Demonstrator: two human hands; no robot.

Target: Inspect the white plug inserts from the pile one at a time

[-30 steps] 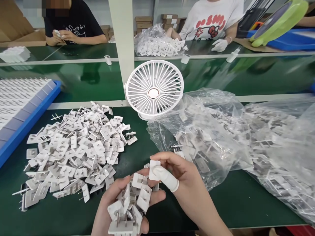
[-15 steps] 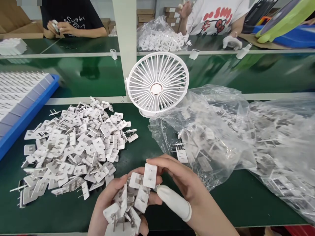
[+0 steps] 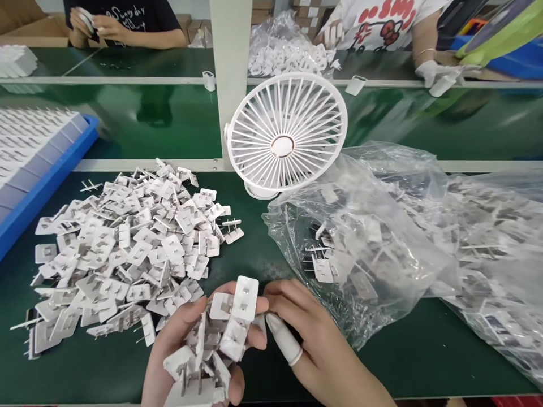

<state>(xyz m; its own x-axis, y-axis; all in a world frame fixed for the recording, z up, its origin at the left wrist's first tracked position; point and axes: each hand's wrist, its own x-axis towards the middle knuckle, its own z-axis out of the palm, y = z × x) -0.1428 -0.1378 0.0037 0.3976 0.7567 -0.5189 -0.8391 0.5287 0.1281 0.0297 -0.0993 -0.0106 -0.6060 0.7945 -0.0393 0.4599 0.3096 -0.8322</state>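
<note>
Sorting step: your left hand (image 3: 190, 356) clutches a plug-plate bunch (image 3: 212, 350), right hand (image 3: 309, 339) pinches one plate (image 3: 245, 298), needs squaring up next.

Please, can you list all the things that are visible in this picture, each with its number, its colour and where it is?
plug inserts in hand: a handful, white with metal prongs, in the left palm
top plug insert: one, white, at the fingertips of both hands
loose pile: many, white, on the mat at left
plastic bags: at least two, clear, full of inserts, at right
fan: one, white, clipped at the post
post: one, cream, centre back
tray: one, blue, far left
mat: one, dark green, under all
co-workers: two, across the bench
left hand: cupped, holding inserts
right hand: white finger cot on thumb
</note>
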